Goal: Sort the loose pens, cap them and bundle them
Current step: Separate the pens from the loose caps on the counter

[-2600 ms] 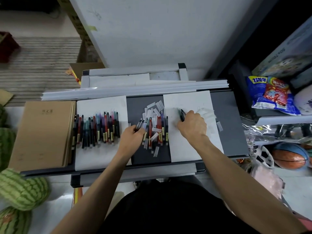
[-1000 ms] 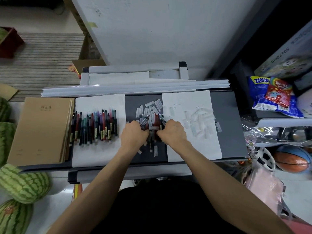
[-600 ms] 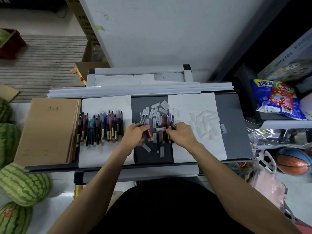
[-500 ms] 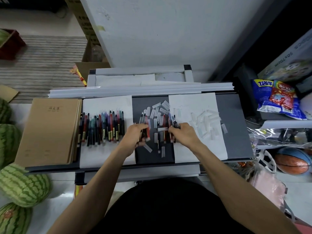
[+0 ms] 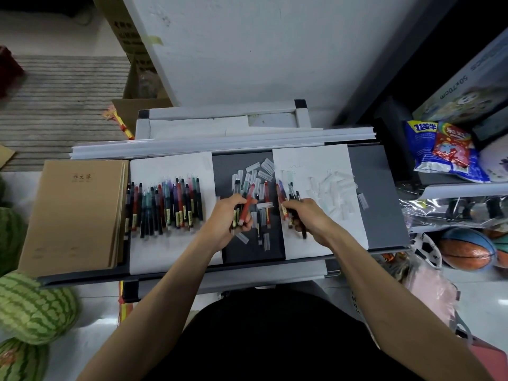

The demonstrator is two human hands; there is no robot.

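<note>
**Pens gripped in both hands over the desk**

A red pen (image 5: 246, 204) and a few others lie near-to-far, far ends tilted right, in the left hand (image 5: 225, 218), whose fingers curl round them above the grey desk (image 5: 380, 204). The right hand (image 5: 309, 217) grips a fan of pens (image 5: 284, 195) leaning left at the white sheet's (image 5: 310, 160) edge.

The left hand (image 5: 225, 218) and right hand (image 5: 309, 215) are bare, and the arms (image 5: 170, 281) run bare from the fingers (image 5: 233, 200) back to the bottom edge of the view. Well behind the fingers, between the two arms, a plain black garment (image 5: 275, 339) covers the body.
</note>
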